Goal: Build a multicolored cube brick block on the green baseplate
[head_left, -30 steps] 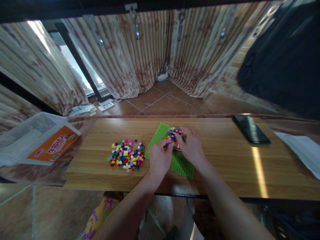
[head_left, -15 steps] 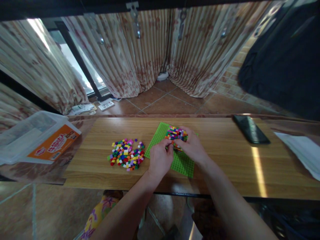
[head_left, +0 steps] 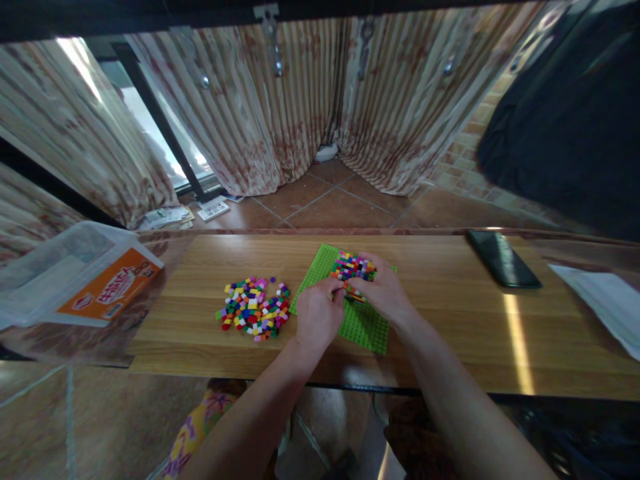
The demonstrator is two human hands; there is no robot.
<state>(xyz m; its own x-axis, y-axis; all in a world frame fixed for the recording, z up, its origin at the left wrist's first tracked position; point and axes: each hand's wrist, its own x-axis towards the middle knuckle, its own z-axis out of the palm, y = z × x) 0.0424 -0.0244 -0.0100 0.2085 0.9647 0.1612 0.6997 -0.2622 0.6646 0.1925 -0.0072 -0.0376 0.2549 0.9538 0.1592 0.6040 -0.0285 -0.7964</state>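
A green studded baseplate [head_left: 367, 331] lies at a slant on the wooden table. Over its upper part sits a many-coloured block of small toy bricks [head_left: 353, 265]; whether it is pressed onto the studs I cannot tell. My right hand [head_left: 389, 295] grips the block from the right, fingers behind it and thumb in front. At the block's lower left corner my left hand [head_left: 319, 315] is closed in a pinch, its fingertips close to the right thumb. Anything between those fingertips is too small to make out. Left of the baseplate, a pile of loose toy bricks [head_left: 253, 310] is spread out.
A clear plastic tub [head_left: 65, 267] with an orange label lies at the far left. On the right of the wooden table [head_left: 440, 347] are a black phone [head_left: 503, 260] and, beyond it, white paper [head_left: 600, 303]. Striped curtains [head_left: 280, 120] hang behind.
My left hand has shifted very slightly left and its fingers have moved a little at the block's corner. The right hand keeps its grip.
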